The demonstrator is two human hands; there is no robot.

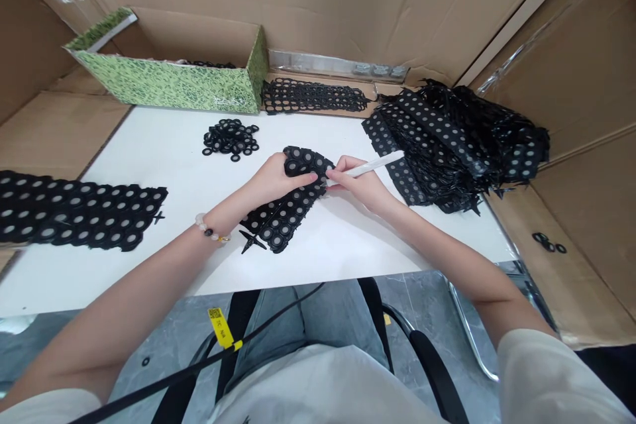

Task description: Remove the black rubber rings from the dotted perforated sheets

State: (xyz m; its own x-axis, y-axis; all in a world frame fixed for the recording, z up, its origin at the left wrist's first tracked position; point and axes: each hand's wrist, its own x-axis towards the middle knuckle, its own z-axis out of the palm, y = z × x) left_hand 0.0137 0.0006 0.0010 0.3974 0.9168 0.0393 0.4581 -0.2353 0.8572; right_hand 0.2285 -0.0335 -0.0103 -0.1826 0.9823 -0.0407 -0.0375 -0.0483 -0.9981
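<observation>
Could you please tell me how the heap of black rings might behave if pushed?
The black rings lie loosely heaped, so they would probably scatter. Small and open-centred, each is likely light. Those lying flat would probably slide rather than roll.

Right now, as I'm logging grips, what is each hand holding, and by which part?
The left hand holds the black dotted sheet near its far end, thumb on top; the right hand holds the white pen-like tool near its working end.

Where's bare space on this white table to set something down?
Bare white tabletop shows between the held dotted sheet and right forearm, and between the ring pile and the left dotted strip. The far right is crowded by heaped sheets.
</observation>
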